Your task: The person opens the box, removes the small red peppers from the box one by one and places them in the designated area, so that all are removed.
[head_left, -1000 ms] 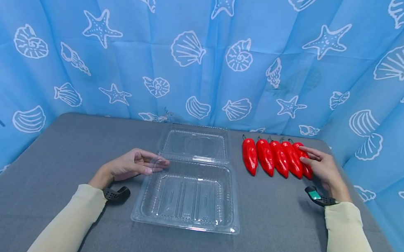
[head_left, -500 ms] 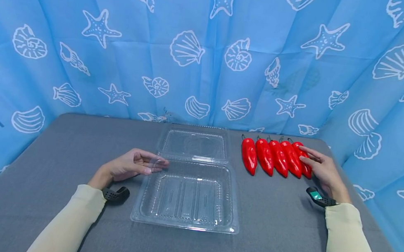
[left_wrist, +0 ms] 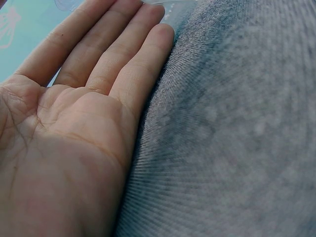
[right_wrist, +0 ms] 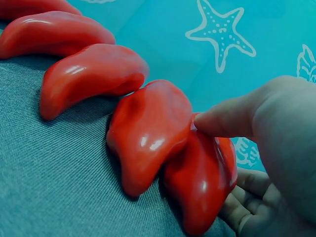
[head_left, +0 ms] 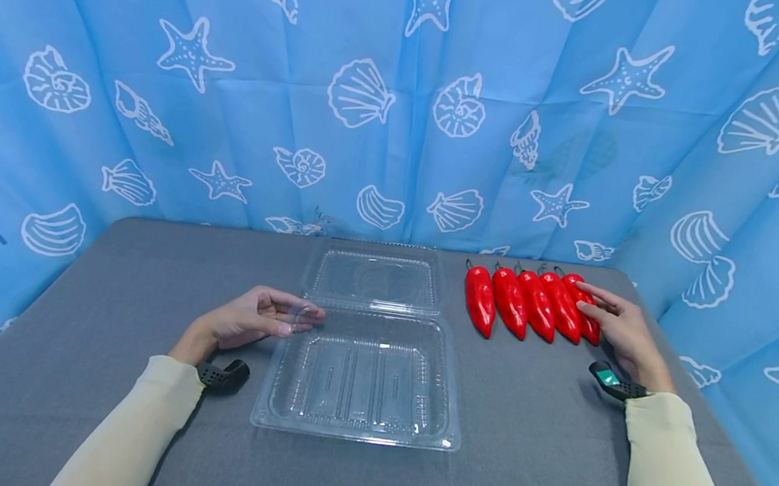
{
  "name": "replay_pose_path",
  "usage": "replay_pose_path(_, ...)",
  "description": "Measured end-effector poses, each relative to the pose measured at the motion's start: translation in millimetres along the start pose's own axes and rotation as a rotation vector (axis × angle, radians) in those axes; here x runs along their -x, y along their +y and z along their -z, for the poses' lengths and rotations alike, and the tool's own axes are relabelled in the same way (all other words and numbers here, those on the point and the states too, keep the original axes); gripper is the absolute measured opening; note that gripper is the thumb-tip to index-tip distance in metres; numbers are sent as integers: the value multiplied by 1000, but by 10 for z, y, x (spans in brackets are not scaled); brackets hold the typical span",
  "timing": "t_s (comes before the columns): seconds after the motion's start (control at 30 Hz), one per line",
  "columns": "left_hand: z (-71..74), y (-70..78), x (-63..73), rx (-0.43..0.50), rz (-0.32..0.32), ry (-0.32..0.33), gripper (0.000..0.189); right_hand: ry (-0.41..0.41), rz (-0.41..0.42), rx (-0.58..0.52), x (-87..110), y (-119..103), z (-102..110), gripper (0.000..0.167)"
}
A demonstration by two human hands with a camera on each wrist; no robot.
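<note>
Several glossy red peppers (head_left: 511, 303) lie side by side in a slanted row at the back right, their dark stems toward the curtain. My right hand (head_left: 625, 326) is at the rightmost pepper (right_wrist: 200, 180). Its thumb lies on that pepper's upper left and the other fingers curl against its right side. A clear plastic clamshell container (head_left: 362, 384) stands open at the middle with nothing inside, its lid (head_left: 374, 280) folded back flat. My left hand (head_left: 261, 318) rests on its edge on the cloth, palm toward the container, straight fingertips at the container's upper left corner.
A grey cloth (head_left: 523, 467) covers the table. Behind and along both sides hangs a blue curtain (head_left: 398, 164) printed with white shells and starfish. Each wrist wears a black band, the right band (head_left: 617, 381) with a green patch.
The head view has shifted very slightly. Both hands, the peppers and the container stay where they were.
</note>
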State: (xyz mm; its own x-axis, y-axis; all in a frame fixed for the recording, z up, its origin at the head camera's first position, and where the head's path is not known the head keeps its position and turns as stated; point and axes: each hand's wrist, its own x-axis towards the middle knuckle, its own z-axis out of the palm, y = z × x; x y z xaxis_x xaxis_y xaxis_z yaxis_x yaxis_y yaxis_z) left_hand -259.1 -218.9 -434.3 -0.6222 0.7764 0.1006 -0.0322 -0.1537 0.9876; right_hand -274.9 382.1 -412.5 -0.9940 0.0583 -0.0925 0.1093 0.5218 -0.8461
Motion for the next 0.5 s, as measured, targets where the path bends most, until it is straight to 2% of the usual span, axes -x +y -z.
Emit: replay_pose_path(0.5,12,-1,7,6,-4,2,49,3,-4,-3,-5,1,-3,67)
